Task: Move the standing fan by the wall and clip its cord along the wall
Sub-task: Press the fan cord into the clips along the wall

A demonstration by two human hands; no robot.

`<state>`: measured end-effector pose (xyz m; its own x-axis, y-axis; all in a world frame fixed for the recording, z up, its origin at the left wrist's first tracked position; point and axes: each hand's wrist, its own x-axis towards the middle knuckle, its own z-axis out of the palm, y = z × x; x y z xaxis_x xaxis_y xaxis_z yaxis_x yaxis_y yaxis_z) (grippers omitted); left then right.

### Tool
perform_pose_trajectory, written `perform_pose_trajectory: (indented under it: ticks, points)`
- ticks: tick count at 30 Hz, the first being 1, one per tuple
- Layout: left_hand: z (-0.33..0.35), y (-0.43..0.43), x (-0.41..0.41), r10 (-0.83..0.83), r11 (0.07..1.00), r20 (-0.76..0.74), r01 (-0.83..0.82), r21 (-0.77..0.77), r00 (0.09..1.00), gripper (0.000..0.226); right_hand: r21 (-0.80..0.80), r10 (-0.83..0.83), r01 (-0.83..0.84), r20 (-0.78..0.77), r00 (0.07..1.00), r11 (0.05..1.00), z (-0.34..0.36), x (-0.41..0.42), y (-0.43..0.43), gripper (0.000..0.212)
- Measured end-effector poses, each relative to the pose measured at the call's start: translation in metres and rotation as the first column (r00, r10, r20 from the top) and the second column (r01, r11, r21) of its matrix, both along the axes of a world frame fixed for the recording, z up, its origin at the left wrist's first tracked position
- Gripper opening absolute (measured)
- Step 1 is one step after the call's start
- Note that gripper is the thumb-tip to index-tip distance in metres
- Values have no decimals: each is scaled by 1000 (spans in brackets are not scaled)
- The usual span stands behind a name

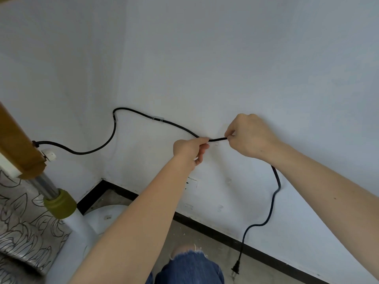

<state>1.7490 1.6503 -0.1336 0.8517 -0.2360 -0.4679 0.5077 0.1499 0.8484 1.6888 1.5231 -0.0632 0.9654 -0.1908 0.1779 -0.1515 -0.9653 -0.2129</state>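
The standing fan [51, 189] is at the left by the corner: a metal pole, an olive collar and a white base. Its black cord [110, 138] leaves the brown housing, rises along the white wall and runs through two clear clips [158, 119]. My left hand [189, 149] and my right hand [249, 136] each pinch the cord, a short stretch taut between them against the wall. Below my right hand the cord hangs down to its plug [235, 268], which dangles near the floor.
A black skirting strip [256, 253] lines the foot of the wall above a grey floor. A leaf-patterned cloth [22, 222] lies at the lower left. My knee in torn blue jeans [188, 265] is at the bottom centre. Several faint clear clips dot the wall lower down.
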Motion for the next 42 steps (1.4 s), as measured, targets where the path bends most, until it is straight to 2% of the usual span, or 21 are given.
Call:
perform_pose_trajectory:
  ticks: [9,12,15,19,22,29,33,36,38,42]
  points:
    - [-4,-4,0,21,998,74,-24,49,997,14,121,-6,5,3,1000,993,-21,-8,-19,31]
    - [-10,-8,-3,51,991,171,-71,112,984,21,134,0,-4,30,1000,991,-29,-10,-21,27]
    - [-12,-17,-9,-1,992,212,-26,123,977,23,133,7,-15,60,998,991,-36,-10,-25,23]
    - [-19,-22,-10,-27,996,261,3,91,965,21,216,-9,-14,109,994,976,-48,-16,-26,28]
    - [-21,-23,-10,-29,993,303,-8,121,953,20,287,-26,-16,144,989,958,-56,-20,-26,28]
    - [-25,-28,-13,-4,986,379,-58,153,925,25,306,42,-104,203,978,946,-71,-30,-28,34]
    - [-40,-30,-9,-49,952,580,-138,274,813,31,428,0,-148,327,945,892,-92,-35,-42,27]
    - [-49,-31,-7,-53,933,669,-201,298,742,33,523,-47,-208,433,900,826,-109,-41,-48,31]
    - [-56,-32,-4,-53,927,725,-236,292,687,35,529,-52,-242,481,875,814,-118,-40,-48,36]
    - [-72,-38,-2,-51,917,832,-303,258,553,41,468,-55,-250,546,836,848,-129,-32,-53,28]
